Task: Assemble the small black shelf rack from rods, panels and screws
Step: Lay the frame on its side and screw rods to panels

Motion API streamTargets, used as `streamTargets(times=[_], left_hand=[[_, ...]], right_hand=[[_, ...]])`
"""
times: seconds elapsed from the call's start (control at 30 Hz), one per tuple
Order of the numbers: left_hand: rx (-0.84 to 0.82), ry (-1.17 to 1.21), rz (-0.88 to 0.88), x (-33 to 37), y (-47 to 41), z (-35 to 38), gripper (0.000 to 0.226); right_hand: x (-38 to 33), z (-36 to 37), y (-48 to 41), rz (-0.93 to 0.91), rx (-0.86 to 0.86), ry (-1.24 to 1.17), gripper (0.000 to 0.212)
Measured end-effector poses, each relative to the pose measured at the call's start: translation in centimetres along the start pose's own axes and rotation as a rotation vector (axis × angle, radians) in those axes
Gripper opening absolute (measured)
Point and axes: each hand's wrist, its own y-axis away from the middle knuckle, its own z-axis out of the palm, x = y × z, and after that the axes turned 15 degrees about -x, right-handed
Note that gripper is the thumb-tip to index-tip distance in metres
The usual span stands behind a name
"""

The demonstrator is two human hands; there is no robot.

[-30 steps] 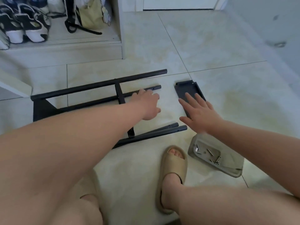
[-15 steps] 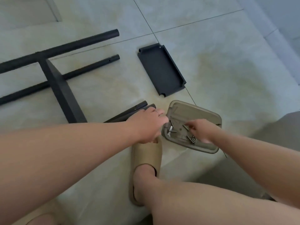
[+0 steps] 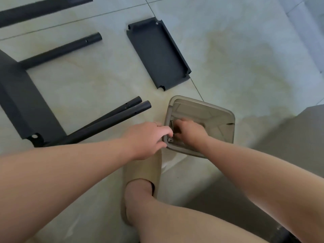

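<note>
Tan tray [image 3: 219, 109] of screws [image 3: 169, 140], right of paired rods [image 3: 112, 118]: left hand [image 3: 147, 137] loose-fingered on near-left rim, best steadying it; right hand [image 3: 190, 132] curled inside, pinch not discernible; advise lifting one screw cleanly.

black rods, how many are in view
4: one rod at top left, one rod below it, two rods side by side near the left hand. Others may lie off-frame.

A flat black metal shelf panel [image 3: 157, 53] with raised lips is laid out upper middle. Two black metal rods [image 3: 114, 118] are set side by side centre left, ends angled up-right. Another black rod [image 3: 61, 50] meets a second black panel [image 3: 22, 102] at the left edge. One small silver screw [image 3: 169, 140] is spotted in a tan plastic tray [image 3: 201, 104].
</note>
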Motion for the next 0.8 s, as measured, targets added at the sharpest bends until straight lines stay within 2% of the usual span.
streamTargets(times=[0.1,0.23,0.4,0.5,0.63,0.7,0.8], left_hand=[[0.013,0.001,-0.006,-0.1,0.0,0.0,0.032],[0.025,-0.003,-0.015,0.0,-0.1,0.2,0.034],[0.045,-0.043,-0.039,0.6,1.2,-0.6,0.047],[0.059,-0.102,-0.078,0.7,3.1,-2.1,0.043],[0.119,-0.162,-0.14,0.4,6.6,-5.0,0.034],[0.181,-0.137,-0.158,-0.2,8.8,-6.6,0.028],[0.286,-0.089,-0.222,-1.7,12.7,-8.5,0.026]], right_hand=[[-0.8,0.5,-0.7,0.004,0.032,0.033,0.021],[-0.5,0.1,-0.2,0.035,-0.01,0.023,0.019],[0.0,-1.5,3.0,0.091,0.033,-0.198,0.01],[-0.5,-3.3,5.9,0.034,0.07,-0.189,0.017],[-3.3,-6.4,8.9,-0.057,0.188,-0.162,0.044],[-6.0,-7.8,9.9,-0.099,0.235,-0.168,0.043],[-11.1,-9.1,11.0,-0.199,0.267,-0.16,0.028]])
